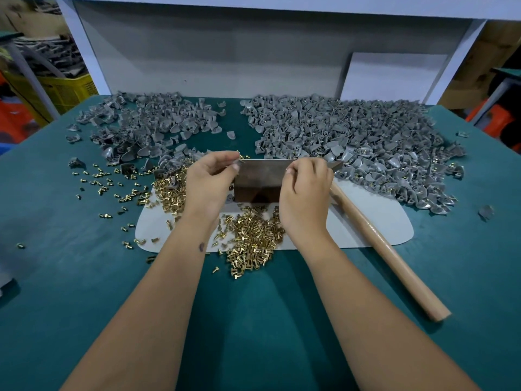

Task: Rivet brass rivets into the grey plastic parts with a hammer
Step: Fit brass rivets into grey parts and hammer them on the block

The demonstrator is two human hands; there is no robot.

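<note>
1. Right, both hands are up at the dark metal block [258, 180] in the middle of the green table [84, 277], and this looks like the loading step, not the striking step.
2. Left hand [210, 179] has its fingertips pinched together at the block's top left corner; something small is between them, probably a rivet or a part, but it is too small to name.
3. Right hand [306, 187] is curled at the block's top right edge, fingers tucked in; whether it is holding anything I cannot tell from here.
4. Nobody is holding the hammer [389, 249]. It lies on the table just to the right of the right hand, handle towards the person, head hidden behind that hand.
5. Brass rivets [253, 244] are heaped on the pale mat [372, 221] in front of the block, with more scattered off to the left.
6. Grey plastic parts sit in two heaps behind: a left pile [149, 122] and a bigger right pile [352, 142] that shows glints of brass, so likely the finished ones.
7. Next, I reckon, the piece must sit steady on the block, then the right hand reaches for the hammer.
</note>
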